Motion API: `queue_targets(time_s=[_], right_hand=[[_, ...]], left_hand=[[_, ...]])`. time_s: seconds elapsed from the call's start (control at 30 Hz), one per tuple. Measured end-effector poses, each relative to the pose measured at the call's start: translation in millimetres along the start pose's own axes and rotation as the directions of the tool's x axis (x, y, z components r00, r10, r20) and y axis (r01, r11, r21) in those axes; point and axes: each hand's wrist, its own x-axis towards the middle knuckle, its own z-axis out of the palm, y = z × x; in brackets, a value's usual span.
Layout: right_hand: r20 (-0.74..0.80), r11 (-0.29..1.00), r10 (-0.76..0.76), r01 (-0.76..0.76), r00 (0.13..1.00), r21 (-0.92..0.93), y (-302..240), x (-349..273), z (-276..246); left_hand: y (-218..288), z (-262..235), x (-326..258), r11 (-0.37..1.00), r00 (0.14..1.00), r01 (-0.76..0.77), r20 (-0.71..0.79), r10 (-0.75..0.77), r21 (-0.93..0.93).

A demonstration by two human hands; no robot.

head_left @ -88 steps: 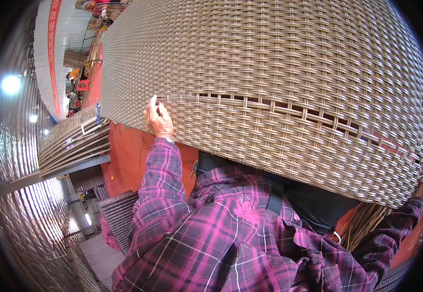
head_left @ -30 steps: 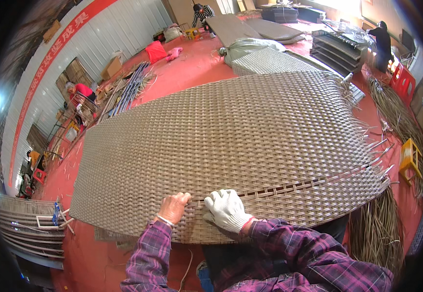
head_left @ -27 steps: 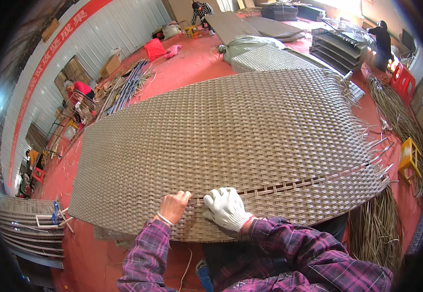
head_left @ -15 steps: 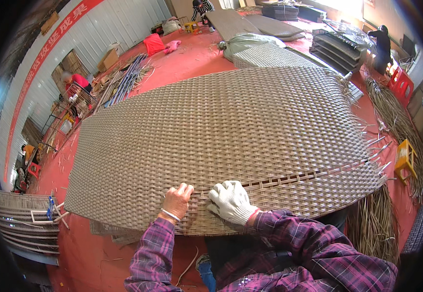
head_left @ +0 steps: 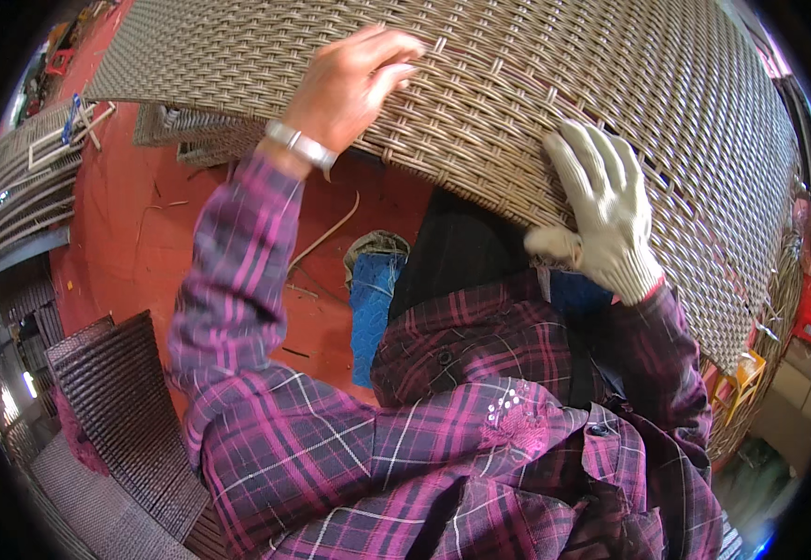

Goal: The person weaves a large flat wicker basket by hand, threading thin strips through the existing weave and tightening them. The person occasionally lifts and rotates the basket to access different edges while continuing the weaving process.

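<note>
A large brown woven wicker panel (head_left: pixel 489 121) stretches across the upper part of the view, its near edge in front of me. A narrow slit runs through the weave between my hands. My left hand (head_left: pixel 345 89), bare with a light band at the wrist, is over the panel near this slit. Its fingers are curled in a pinch; what lies between the tips I cannot make out. My right hand (head_left: pixel 606 201) wears a white knitted glove. Its fingers are stretched out on the weave, and the thumb points toward the panel's near edge.
Frames with pale strips (head_left: pixel 18 191) stand at the left over a red floor (head_left: pixel 181 205). Dark woven pieces (head_left: pixel 125 401) lean at the lower left. A yellow stool (head_left: pixel 740 378) and a red chair (head_left: pixel 810 313) are at the right.
My view has tipped down toward my body. The left hand has lifted somewhat from the weave, and the right hand has spread its fingers, moved rightward and nearer the panel's edge.
</note>
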Motion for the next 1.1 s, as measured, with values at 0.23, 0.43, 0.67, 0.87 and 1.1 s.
queue_targets(time_s=[0.23,0.43,0.67,0.87,1.1], right_hand=[[0.067,0.997,-0.032,0.036,0.997,-0.064,-5,-9,-7],[0.048,0.995,-0.002,0.007,0.999,-0.096,-13,-9,-2],[0.140,0.988,0.025,-0.003,0.990,-0.154,-14,-17,2],[0.172,0.981,0.048,-0.014,0.984,-0.193,-10,-25,1],[0.169,0.973,0.087,-0.048,0.982,-0.227,-12,-31,3]], left_hand=[[10,-23,-135,0.902,0.795,0.431,-0.459,-0.397,-0.034],[-32,-6,-252,0.597,0.457,0.754,-0.435,-0.776,-0.273],[-56,10,-403,0.321,0.095,0.849,-0.477,-0.874,-0.419],[-24,84,-502,-0.053,-0.353,0.689,-0.270,-0.896,-0.723],[2,172,-511,-0.169,-0.371,0.583,-0.075,-0.926,-0.795]])
